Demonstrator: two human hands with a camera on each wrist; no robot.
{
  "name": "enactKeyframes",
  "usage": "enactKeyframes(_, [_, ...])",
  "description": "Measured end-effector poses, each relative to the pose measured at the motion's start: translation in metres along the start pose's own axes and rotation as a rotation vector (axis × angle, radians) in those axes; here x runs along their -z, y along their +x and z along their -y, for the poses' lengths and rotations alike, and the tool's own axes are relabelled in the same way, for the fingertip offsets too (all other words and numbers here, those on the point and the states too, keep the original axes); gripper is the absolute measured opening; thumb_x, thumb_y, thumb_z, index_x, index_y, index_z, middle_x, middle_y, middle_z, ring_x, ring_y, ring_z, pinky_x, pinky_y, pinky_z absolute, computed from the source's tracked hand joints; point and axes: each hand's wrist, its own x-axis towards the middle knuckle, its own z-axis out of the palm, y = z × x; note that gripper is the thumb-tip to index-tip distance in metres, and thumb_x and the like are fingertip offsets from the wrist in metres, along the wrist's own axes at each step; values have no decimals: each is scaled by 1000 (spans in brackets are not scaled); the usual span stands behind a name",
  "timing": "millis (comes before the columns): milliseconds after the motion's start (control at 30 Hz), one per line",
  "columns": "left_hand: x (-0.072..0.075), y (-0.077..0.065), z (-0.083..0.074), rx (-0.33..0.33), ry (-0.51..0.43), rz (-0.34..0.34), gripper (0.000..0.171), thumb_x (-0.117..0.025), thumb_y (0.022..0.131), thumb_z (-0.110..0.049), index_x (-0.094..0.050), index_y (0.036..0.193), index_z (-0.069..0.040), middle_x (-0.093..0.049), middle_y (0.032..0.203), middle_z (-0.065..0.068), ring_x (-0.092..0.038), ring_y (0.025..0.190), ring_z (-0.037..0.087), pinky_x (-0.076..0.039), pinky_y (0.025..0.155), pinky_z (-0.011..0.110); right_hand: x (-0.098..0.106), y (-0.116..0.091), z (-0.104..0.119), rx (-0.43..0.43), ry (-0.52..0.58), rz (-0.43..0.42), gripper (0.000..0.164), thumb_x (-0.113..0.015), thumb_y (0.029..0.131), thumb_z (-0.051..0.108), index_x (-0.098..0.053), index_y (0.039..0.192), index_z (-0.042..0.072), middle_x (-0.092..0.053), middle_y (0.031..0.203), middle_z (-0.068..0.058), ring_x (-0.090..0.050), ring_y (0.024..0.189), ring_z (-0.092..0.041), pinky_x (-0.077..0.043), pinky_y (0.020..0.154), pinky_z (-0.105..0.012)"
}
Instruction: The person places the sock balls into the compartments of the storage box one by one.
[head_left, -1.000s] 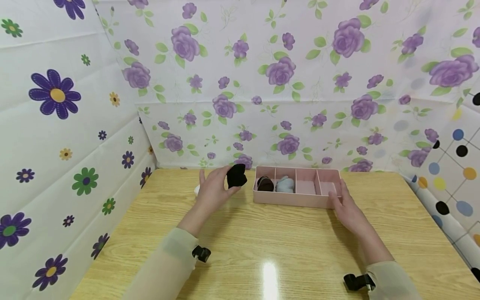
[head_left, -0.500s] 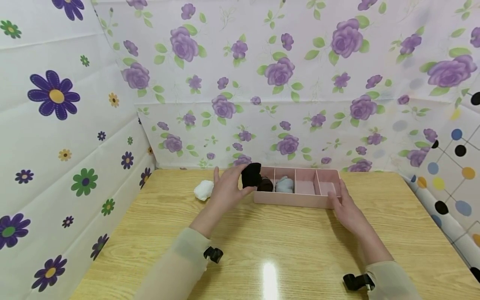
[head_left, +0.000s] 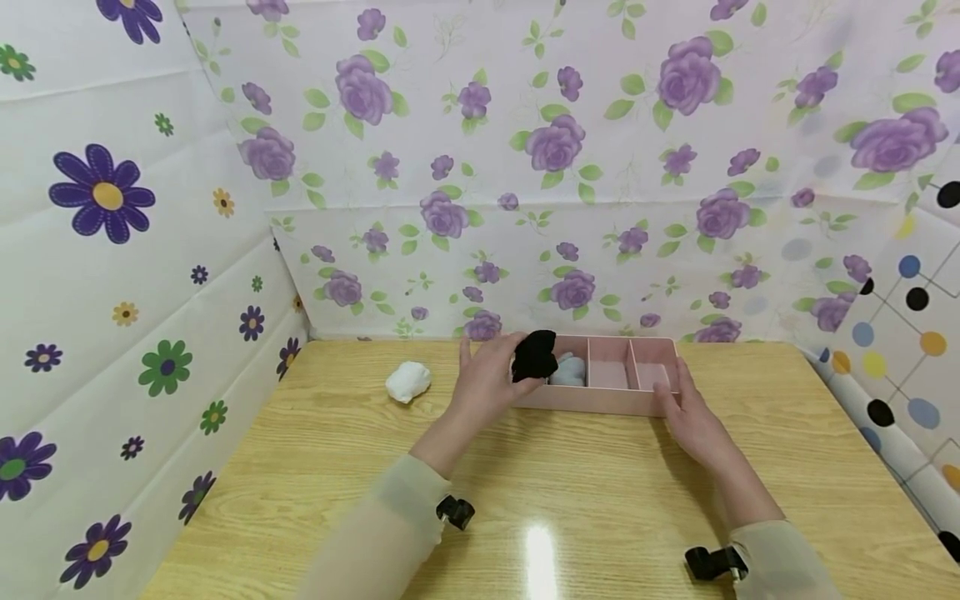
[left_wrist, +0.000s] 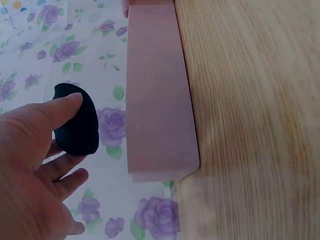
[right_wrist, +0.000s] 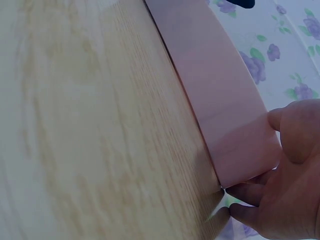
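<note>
My left hand (head_left: 486,377) pinches a black bundled cloth (head_left: 535,356), seemingly a rolled-up sock, between thumb and fingers. It hangs over the left end of a pink divided box (head_left: 592,400), hiding the leftmost compartment in the head view. The left wrist view shows the black sock (left_wrist: 77,122) held above the rim, apart from the box wall (left_wrist: 157,95). A light blue bundle (head_left: 568,369) lies in the second compartment; the two on the right hold nothing. My right hand (head_left: 692,421) grips the box's right end, thumb at the front rim, fingers around the end (right_wrist: 250,165).
A white bundled cloth (head_left: 408,382) lies on the wooden table (head_left: 585,483), left of the box. Flowered sheets (head_left: 480,167) hang behind the table and at the left; a dotted sheet (head_left: 900,350) stands at the right.
My left hand has carried the black sock rightward, from beside the box to over its left compartment, uncovering the white bundle and covering the brown one. The right hand stays on the box.
</note>
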Motion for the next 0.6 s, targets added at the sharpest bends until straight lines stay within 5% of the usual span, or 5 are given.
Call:
enactKeyframes(433, [-19,15,-22,-37,-4,40,77,-87,97,-46,-57,161,-15,-64,156,3,-56,146,24,-15,132,68,1,-1,2,-6,-1,6,85,-28,121,49,21,171,0,2,173,-45,-9,157,-68,-14,124,-80])
enactKeyframes(600, [-24,23,-29,-90,-1,42,75,-88,97,-43,-59,158,-9,-68,150,6,-62,139,26,-32,130,51,1,-2,2,2,3,-2,83,-30,122,44,20,171,-1,0,172,-45,-10,156,-68,-15,124,-80])
